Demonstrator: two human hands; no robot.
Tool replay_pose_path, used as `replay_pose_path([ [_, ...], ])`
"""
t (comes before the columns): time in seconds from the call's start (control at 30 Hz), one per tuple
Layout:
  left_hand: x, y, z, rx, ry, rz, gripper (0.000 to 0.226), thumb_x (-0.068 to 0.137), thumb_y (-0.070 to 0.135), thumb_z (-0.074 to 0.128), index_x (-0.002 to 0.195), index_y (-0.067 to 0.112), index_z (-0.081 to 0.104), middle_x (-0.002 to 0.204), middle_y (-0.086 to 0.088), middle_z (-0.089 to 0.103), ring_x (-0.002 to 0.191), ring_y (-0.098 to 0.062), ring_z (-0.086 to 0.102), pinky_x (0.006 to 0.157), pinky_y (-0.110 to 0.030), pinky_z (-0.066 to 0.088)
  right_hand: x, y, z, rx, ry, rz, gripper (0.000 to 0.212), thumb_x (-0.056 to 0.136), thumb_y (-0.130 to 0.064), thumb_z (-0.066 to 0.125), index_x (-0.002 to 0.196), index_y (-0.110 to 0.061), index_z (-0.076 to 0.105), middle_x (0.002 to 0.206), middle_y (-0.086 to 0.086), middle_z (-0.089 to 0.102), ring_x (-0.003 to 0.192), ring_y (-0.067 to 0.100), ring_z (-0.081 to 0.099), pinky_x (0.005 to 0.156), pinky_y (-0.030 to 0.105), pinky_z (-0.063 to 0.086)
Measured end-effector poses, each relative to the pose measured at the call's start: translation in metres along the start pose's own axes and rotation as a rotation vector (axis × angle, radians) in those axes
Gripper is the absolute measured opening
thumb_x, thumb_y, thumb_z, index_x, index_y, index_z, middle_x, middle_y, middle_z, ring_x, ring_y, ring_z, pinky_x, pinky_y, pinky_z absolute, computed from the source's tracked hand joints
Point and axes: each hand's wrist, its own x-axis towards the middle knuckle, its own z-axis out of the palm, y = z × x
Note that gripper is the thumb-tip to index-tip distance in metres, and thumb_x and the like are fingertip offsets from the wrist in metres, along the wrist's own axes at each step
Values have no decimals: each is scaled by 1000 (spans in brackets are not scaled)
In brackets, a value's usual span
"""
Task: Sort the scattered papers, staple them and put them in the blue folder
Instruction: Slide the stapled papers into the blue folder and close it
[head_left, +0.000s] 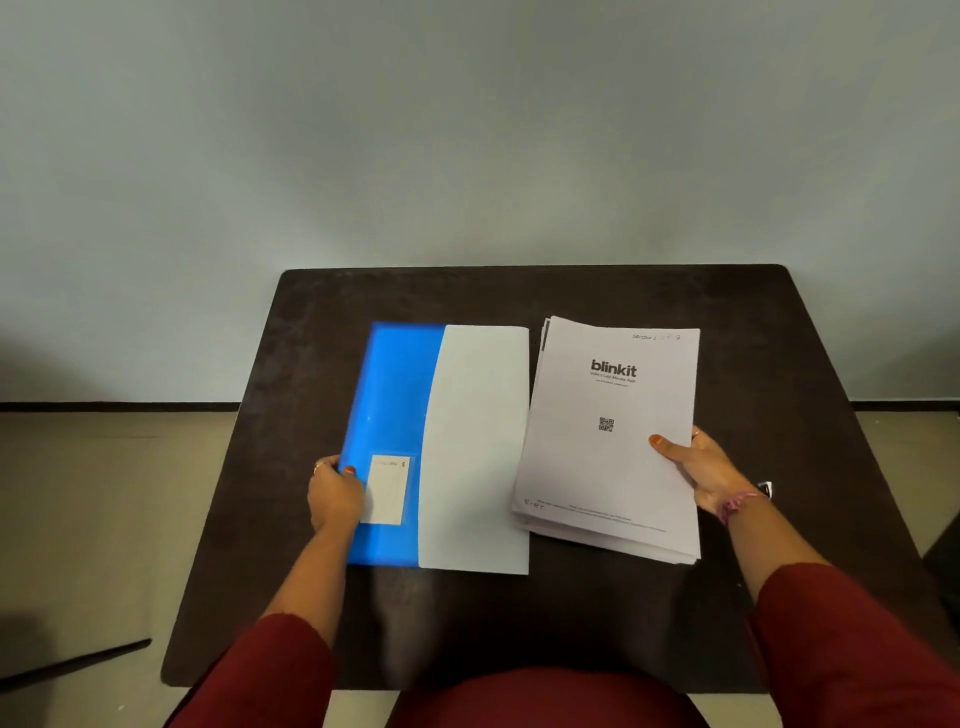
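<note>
White paper fills the right hand's (701, 467) grip: the thumb lies flat across the top sheet and the fingers are hidden under the right edge of the stack (608, 441), so the hand pinches it partway down that side. The stack looks many sheets thick, with its lower and left edges fanned unevenly, which suggests loose or only partly bound pages that could slide over one another; I cannot see any staple. It should be fairly light but floppy, likely to sag from a one-sided hold, so a grip at the middle of a long edge with support beneath, or both hands at opposite edges, would suit it best. It sits on the right of the dark worktop (311, 322), its far edge seemingly a little raised, just beside the folder (389, 395). The left hand (335, 493) curls over the folder's left edge near the lower corner, thumb on the blue surface beside a small white label (387, 491), holding it steady. The folder lies open in the middle of the worktop, a pale inner flap (475, 452) covering its right part. It looks like thin, smooth plastic: light, bendy and slippery, so it is best held down while papers slide under the flap.
</note>
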Motion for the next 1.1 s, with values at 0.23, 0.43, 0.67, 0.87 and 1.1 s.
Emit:
replay_pose_path([
  [0.23,7,5,3,-2,41,34,30,99,23,48,125,10,48,123,-15,54,109,-32,57,93,-50,49,18,-21,-3,-210,-15,4,37,90,-6,60,126,-10,53,123,11,63,109,32,61,88,48,49],
  [0.43,16,10,4,22,77,34,29,98,23,50,124,12,49,121,-15,55,110,-32,56,92,-52,50,22,-34,-3,-373,-61,-30,37,92,-6,57,128,-11,53,130,9,59,115,29,58,102,50,42],
  [0.67,11,21,5,193,161,15,38,98,22,48,135,13,44,136,-17,38,123,-33,37,104,-47,30,20,-37,15,-570,137,-55,44,91,-7,60,129,-4,39,116,8,54,103,26,56,92,37,46],
  [0.87,8,22,10,297,122,376,41,96,16,51,136,11,45,146,-10,33,132,-29,35,109,-46,30,17,-40,28,-904,445,-142,70,87,-19,63,145,-6,27,145,20,34,131,40,36,106,54,35],
  [1.1,12,20,18,523,-154,698,52,95,14,45,145,6,33,158,-8,15,146,-26,12,118,-43,13,-8,-1,161,-1033,172,-640,35,89,-17,56,120,-1,58,123,17,55,117,33,50,101,34,35],
])
